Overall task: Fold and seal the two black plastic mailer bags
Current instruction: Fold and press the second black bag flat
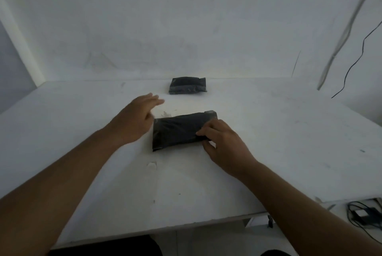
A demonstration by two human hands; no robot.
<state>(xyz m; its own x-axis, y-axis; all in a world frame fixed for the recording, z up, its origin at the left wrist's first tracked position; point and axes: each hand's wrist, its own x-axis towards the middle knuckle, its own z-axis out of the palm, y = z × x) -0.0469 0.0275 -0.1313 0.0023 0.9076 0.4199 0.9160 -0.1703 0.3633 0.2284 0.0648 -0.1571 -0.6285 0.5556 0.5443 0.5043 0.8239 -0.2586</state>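
Far left: left hand (136, 120), fingers straight and loose, holding nothing, blurred, just above the white table (62, 131). Just right of its fingertips: near mailer bag (175, 131), folded into a flat black packet, lying slightly askew. Beyond those fingertips, well apart and close to the wall: far mailer bag (188, 85), folded already and apparently sealed, though too small to be sure. Near side of the left wrist: a small white scrap (152, 166), perhaps a peeled liner. On the near bag's right end: right hand (222, 142), fingers curled over the top, thumb at the near edge, gripping the film. Probably light, soft and slick, and likely to spring open at the fold if released. Best held by pressing flat across the flap seam, not by pinching a corner. Left palm well placed for smoothing from its own side toward the right hand.
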